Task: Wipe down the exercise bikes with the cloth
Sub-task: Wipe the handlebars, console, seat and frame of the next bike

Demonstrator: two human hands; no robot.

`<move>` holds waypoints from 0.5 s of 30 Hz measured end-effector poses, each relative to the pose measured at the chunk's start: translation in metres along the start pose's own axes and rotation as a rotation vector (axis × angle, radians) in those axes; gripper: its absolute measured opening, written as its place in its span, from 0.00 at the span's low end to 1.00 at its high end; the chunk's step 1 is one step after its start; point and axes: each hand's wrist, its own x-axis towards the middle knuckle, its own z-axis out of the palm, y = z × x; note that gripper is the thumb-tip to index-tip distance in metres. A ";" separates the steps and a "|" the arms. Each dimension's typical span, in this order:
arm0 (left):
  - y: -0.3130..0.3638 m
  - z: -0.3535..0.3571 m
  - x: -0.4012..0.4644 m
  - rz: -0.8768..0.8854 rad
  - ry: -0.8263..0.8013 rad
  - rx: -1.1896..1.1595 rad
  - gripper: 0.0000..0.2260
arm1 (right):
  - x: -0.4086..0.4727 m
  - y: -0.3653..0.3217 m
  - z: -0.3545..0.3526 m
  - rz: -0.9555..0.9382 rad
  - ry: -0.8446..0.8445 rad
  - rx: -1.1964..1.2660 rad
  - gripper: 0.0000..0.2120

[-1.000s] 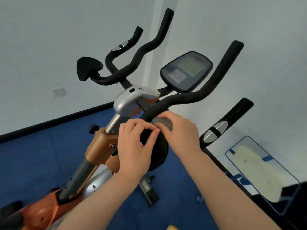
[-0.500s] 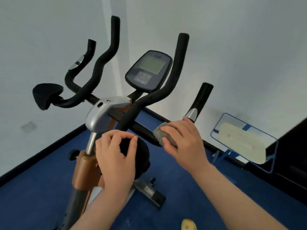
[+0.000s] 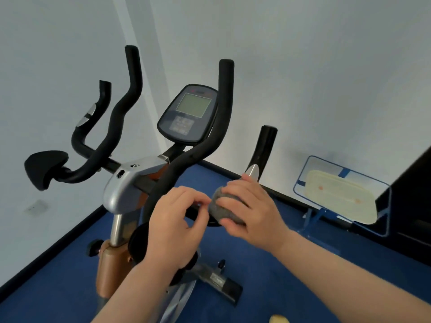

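An orange and silver exercise bike (image 3: 121, 190) with black foam handlebars (image 3: 224, 108) and a dark console (image 3: 189, 117) stands in front of me. My right hand (image 3: 251, 213) is closed around a bunched grey cloth (image 3: 221, 209) and presses it against the low right handlebar section, just below the silver pulse sensor (image 3: 252, 171). My left hand (image 3: 177, 224) sits right beside the cloth, its fingertips pinching the black bar. The bar under both hands is mostly hidden.
White walls meet in a corner behind the bike. Blue carpet (image 3: 291, 276) covers the floor. A blue-framed stand with a cream pad (image 3: 335, 197) leans at the right wall, beside a dark object (image 3: 410, 194). The bike's front foot (image 3: 219, 280) lies below my hands.
My right hand has carried the cloth rightward along the handlebar toward the silver sensor. My left hand has shifted up from the round black pad onto the bar. My view has swung to the right.
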 end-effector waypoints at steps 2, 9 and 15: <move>-0.001 -0.001 0.000 -0.020 -0.054 -0.022 0.05 | 0.010 0.026 -0.012 -0.141 -0.070 -0.038 0.17; 0.004 -0.004 0.010 -0.068 -0.279 0.150 0.06 | 0.008 0.041 -0.007 -0.159 -0.048 0.029 0.18; 0.009 -0.004 0.012 -0.123 -0.286 0.195 0.08 | 0.031 0.078 -0.015 0.016 0.056 -0.063 0.15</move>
